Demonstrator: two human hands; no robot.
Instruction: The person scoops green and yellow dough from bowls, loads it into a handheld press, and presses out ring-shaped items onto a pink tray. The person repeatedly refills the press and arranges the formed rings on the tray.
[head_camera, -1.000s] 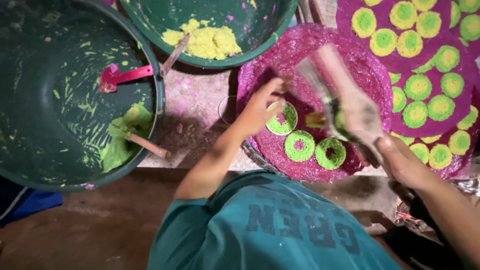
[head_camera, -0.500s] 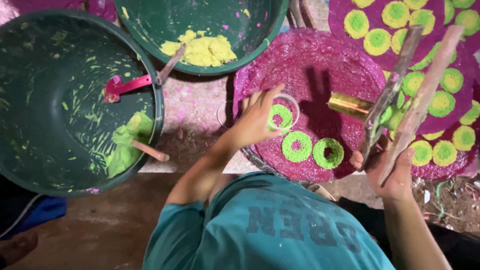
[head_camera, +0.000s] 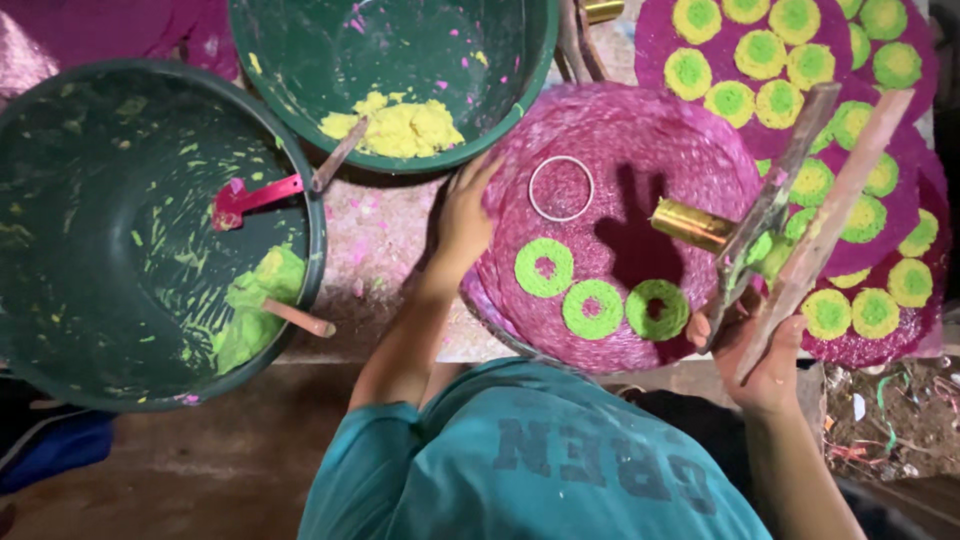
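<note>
Your work surface (head_camera: 385, 235) is a pale slab speckled with pink and yellow powder — bare only in the gap just left of the round pink mat (head_camera: 620, 150). That mat sits at its near edge. Left of the mat stands the big dark green basin (head_camera: 60, 200), with a second green basin (head_camera: 500, 100) behind the mat's left side. To the mat's right lies another pink mat (head_camera: 900, 330) — covered in yellow-green discs (head_camera: 828, 313).
</note>
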